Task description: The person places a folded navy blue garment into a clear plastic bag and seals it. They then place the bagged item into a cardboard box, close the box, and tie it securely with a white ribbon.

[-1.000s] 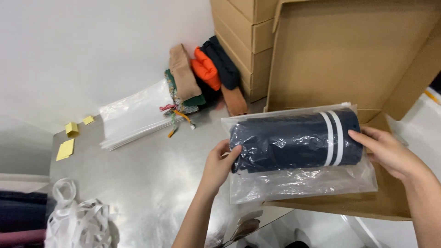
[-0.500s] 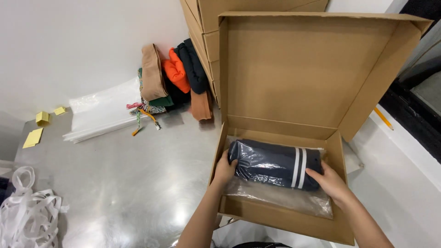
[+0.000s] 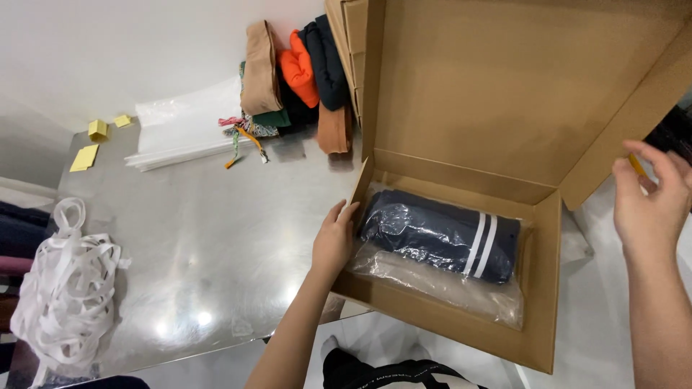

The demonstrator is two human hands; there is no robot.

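Bagged garment (image 3: 440, 234): one dark navy folded piece with two white stripes near its right end, sealed in a clear plastic bag; it lies flat on the floor of the cardboard box, the loose end of the bag spread toward the front wall.
Cardboard box (image 3: 447, 331): one flat mailer box, open, its lid (image 3: 504, 86) standing upright behind the tray; the box sits at the right edge of the table and overhangs it.
Left hand (image 3: 333, 241): one, fingers together and extended, resting on the outside of the box's left wall, fingertips at the rim just beside the bag; it pinches nothing.
Right hand (image 3: 649, 202): one, raised to the right of the box, clear of the garment, fingers loosely curled and partly spread near the lid's right flap; whether it touches the flap cannot be told.
Table (image 3: 202, 245): one, shiny metal top.
Clear bags (image 3: 184, 126): one stack, lying flat at the back of the table; count within the stack not legible.
Folded garments (image 3: 299, 79): one upright row against more stacked cartons; tan, orange, dark navy, green and brown pieces visible.
Yellow paper pieces (image 3: 85, 156): three, at the far left corner.
White strapping (image 3: 61, 295): one tangled heap at the left front edge.
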